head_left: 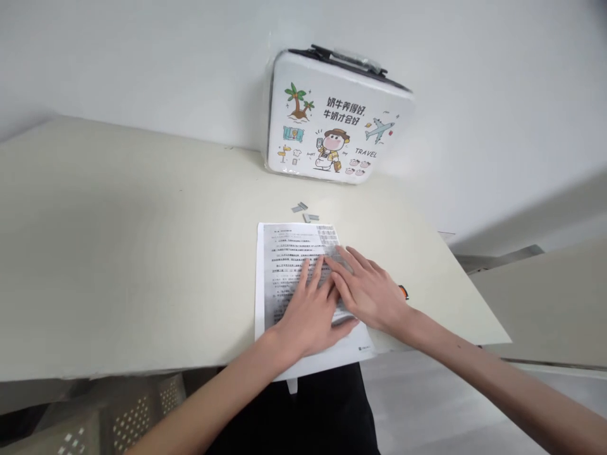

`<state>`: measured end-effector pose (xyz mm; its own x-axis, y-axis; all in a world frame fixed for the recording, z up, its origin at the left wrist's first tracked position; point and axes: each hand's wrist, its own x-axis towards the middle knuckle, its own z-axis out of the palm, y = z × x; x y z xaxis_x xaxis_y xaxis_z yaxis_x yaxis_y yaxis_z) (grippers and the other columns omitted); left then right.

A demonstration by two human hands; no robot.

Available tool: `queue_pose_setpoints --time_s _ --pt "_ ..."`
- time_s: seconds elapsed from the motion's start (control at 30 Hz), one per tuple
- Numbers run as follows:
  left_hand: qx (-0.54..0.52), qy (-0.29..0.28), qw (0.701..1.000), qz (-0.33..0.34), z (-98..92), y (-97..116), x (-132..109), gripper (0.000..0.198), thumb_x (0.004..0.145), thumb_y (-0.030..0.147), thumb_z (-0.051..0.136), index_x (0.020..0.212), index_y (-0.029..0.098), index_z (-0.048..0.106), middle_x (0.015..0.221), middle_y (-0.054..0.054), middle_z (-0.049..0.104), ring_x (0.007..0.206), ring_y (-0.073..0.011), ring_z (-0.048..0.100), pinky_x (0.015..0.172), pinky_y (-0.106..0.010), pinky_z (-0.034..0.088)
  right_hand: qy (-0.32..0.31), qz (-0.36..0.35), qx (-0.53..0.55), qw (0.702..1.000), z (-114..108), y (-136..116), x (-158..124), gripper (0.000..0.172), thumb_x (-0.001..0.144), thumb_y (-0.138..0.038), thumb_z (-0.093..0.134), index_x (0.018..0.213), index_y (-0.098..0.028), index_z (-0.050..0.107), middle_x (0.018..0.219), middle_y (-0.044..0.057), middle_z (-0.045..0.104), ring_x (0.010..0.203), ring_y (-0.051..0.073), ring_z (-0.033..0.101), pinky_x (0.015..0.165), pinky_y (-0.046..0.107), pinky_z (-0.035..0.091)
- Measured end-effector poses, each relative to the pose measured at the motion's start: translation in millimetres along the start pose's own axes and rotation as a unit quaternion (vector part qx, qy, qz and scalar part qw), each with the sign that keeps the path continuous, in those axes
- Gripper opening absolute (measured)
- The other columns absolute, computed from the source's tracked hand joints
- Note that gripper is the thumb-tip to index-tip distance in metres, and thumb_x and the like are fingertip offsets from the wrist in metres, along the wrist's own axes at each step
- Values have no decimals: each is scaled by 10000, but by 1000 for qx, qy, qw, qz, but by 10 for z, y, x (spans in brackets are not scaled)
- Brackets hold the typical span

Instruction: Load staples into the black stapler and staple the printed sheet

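Two hands flat: your left hand [308, 316] and right hand [367, 291] rest on the printed sheet [284, 253] | fingers [303, 268] spread, gripping nothing | sheet overhangs the near table [118, 253] edge | press evenly — no creasing, no sliding.

I have one head-worn view, looking forward and steeply down from close above the bench [118, 253], facing the wall [142, 50] behind it.

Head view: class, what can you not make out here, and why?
Head view, printed sheet: print too small and blurred; left hand and right hand cover its middle.
Head view, orange thing: mostly hidden behind the right wrist.
Head view, grey bits above the sheet: too small to identify.
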<state>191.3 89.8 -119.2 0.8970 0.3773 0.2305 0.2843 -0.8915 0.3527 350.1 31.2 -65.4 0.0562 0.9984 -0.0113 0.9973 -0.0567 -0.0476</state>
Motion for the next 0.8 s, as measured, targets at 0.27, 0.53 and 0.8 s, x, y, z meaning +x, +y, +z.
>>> queue_pose_setpoints --time_s 0.27,0.53,0.8 --pt "7 -19 1000 5 -82 -82 -119 808 1031 723 353 1684 254 266 1758 -40 231 1641 -322 -7 1321 -597 24 101 -13 256 961 -90 327 -321 489 1120 -430 254 1284 -257 681 1464 70 622 1328 231 623 1159 437 488" --pt "26 -54 998 -2 -276 -97 -263 812 1031 744 341 1697 298 213 1763 -10 189 1640 -307 11 1325 -572 79 145 -64 209 965 252 771 -694 396 1010 -535 580 1233 -220 664 1116 106 766 998 272 725 890 430 590" --pt "70 -68 995 15 -324 116 -394 830 1043 707 383 1711 322 72 1766 3 169 1640 -303 39 1325 -569 147 249 203 302 898 457 1237 -788 533 881 -660 676 1154 -203 693 1055 116 779 913 297 726 792 403 563"
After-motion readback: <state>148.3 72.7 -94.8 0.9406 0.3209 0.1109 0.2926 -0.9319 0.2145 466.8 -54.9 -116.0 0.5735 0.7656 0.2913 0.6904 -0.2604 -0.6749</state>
